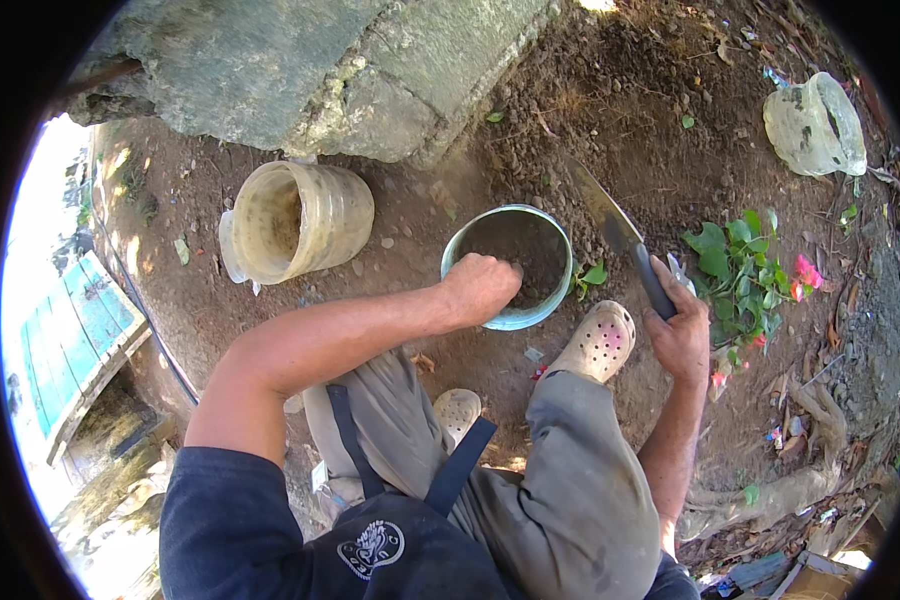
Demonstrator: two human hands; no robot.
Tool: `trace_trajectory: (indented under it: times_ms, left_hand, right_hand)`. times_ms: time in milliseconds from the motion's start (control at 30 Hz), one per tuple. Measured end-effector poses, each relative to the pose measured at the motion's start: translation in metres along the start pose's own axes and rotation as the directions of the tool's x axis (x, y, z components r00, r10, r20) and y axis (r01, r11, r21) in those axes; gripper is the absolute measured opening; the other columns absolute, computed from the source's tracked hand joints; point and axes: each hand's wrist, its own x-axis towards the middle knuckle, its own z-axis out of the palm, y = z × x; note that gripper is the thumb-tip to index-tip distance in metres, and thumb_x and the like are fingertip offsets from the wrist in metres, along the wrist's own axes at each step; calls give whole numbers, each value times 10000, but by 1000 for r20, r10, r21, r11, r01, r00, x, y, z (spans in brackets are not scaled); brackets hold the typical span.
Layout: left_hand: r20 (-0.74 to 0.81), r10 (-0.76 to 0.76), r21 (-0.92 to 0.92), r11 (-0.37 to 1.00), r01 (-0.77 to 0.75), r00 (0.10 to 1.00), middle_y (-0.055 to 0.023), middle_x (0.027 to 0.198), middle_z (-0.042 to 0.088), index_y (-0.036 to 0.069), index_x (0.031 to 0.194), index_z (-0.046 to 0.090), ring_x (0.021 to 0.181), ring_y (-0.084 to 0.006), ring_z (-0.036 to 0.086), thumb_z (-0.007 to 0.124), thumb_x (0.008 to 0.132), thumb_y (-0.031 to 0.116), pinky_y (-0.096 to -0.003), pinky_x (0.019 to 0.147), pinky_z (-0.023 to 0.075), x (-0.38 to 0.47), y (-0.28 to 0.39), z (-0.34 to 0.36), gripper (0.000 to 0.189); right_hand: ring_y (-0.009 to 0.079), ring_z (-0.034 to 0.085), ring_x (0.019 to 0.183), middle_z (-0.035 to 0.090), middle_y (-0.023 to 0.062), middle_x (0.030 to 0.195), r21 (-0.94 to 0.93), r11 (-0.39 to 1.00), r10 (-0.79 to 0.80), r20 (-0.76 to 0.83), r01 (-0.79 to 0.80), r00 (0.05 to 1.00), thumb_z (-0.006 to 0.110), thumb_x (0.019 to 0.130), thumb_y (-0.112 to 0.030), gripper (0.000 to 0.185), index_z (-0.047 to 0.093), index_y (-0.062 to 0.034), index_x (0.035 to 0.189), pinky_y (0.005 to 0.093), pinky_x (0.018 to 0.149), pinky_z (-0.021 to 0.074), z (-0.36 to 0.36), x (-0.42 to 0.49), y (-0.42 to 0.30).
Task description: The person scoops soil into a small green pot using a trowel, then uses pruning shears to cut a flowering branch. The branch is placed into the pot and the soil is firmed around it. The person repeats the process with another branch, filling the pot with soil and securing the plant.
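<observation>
A round, pale blue-green tub (pixel 527 324) stands in front of me with dark soil (pixel 502 236) inside. My left hand (pixel 484 289) is curled over its near left rim; the fingertips are hidden, so I cannot tell what they hold. In my right hand (pixel 679 322) is a long knife (pixel 621 217), gripped by its dark handle. Its soil-stained blade points up and left over loose, dug earth (pixel 607 97). Leafy cuttings with pink bougainvillea-like flowers (pixel 750 270) lie on the ground just right of the knife hand.
A cloudy plastic container (pixel 337 221) lies on its side at left, below a large rock (pixel 270 67). A crumpled translucent plastic bag (pixel 814 127) sits at upper right. My clogs (pixel 596 341) flank the ground near the tub. Roots (pixel 765 495) and a turquoise plank surface (pixel 75 345) edge the area.
</observation>
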Motion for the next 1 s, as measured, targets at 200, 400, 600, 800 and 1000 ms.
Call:
trace_trajectory:
  times_ms: [200,400,600,800,1000]
  left_hand:
    - [100,-32,-9,999,33,994,-204,816,713,-10,795,716,804,-337,728,644,731,30,-428,695,595,2,0,-11,105]
    - [228,-153,-170,966,194,961,-251,820,688,-43,831,713,823,-387,702,670,709,11,-429,761,582,-29,-5,-75,141]
    - [210,-545,65,836,544,812,-224,952,686,-3,914,703,950,-365,674,688,749,90,-454,850,540,-83,-55,-125,190]
    - [35,-522,-114,845,522,852,-234,1071,677,22,1199,644,1043,-370,646,632,830,118,-462,934,514,-65,-47,-116,381]
    - [-22,-467,-273,854,444,884,-214,1124,658,90,1335,552,1061,-372,624,662,878,236,-458,934,494,2,-75,-81,492]
  right_hand:
    - [288,687,992,704,171,1105,-110,994,23,3,-22,1000,573,692,21,675,606,-139,1347,372,915,510,2,2,4]
    - [273,677,1064,688,161,1191,-90,993,81,-10,-82,997,574,682,22,691,599,-139,1354,355,974,495,-5,-6,18]
    - [266,692,1002,691,185,1164,-98,991,81,-146,-96,986,567,711,-27,664,588,-130,1367,351,937,511,1,2,36]
    - [265,707,910,703,183,1130,-147,923,340,-114,-355,933,577,742,-96,668,545,-146,1407,367,908,531,25,72,10]
    - [248,709,911,715,152,1119,-170,985,-5,-55,-5,998,592,737,-90,699,535,-216,1423,368,881,539,75,84,54]
